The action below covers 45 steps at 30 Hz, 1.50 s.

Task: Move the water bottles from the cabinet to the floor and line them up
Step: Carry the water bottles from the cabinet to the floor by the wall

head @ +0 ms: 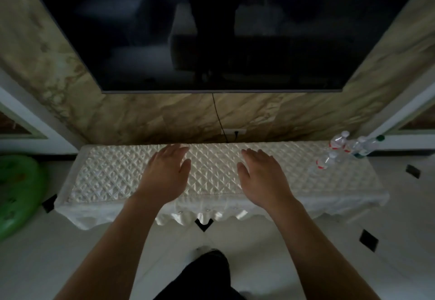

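A low cabinet [113,177] covered with a white quilted cloth runs across the middle of the view. At its far right end stand several clear water bottles: one with a white cap and red label at the back [339,141], one in front of it [326,162], and a green-capped one [369,145] furthest right. My left hand [164,174] and my right hand [263,177] hover palm-down over the middle of the cabinet, fingers spread, holding nothing. Both are well left of the bottles.
A large dark television [219,28] hangs on the marble wall above the cabinet, with a cable and a wall socket [234,132] below it. A green inflatable ring [16,193] lies on the floor at left. White floor tiles [82,252] with small black diamonds lie before the cabinet.
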Motion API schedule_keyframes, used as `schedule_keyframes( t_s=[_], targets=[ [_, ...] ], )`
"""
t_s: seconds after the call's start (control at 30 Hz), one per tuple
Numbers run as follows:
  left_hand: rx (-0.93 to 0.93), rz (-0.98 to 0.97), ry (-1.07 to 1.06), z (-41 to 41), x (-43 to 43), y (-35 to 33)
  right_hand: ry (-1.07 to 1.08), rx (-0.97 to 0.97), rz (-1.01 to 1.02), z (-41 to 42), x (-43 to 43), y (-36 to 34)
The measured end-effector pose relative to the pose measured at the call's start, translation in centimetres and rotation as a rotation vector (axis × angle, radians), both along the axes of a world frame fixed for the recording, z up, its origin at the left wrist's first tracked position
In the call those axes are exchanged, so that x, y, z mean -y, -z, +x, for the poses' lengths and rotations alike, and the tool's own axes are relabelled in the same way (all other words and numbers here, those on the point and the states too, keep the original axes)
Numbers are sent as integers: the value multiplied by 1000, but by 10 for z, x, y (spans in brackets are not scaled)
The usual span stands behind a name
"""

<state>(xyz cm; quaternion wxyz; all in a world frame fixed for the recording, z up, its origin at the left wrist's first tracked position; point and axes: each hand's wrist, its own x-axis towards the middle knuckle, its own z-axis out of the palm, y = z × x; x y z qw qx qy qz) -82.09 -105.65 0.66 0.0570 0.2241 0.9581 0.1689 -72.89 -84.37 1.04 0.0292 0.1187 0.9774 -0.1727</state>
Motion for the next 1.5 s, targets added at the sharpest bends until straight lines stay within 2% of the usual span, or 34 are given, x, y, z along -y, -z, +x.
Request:
schedule_keyframes(
  t_s=[0.27, 0.63, 0.9, 1.17, 1.5],
  targets=[
    [37, 5, 91, 6, -115, 13, 87, 3, 25, 19, -107, 5],
    [108, 50, 216, -32, -311, 33, 295, 67, 26, 11, -291, 19],
    [112, -44, 380, -30, -416, 25, 396, 40, 28, 29, -382, 20],
    [79, -95, 372, 8, -499, 21, 373, 6, 41, 63, -473, 24],
    [104, -148, 207, 95, -598, 31, 179, 51, -31, 115, -594, 38]
  ],
)
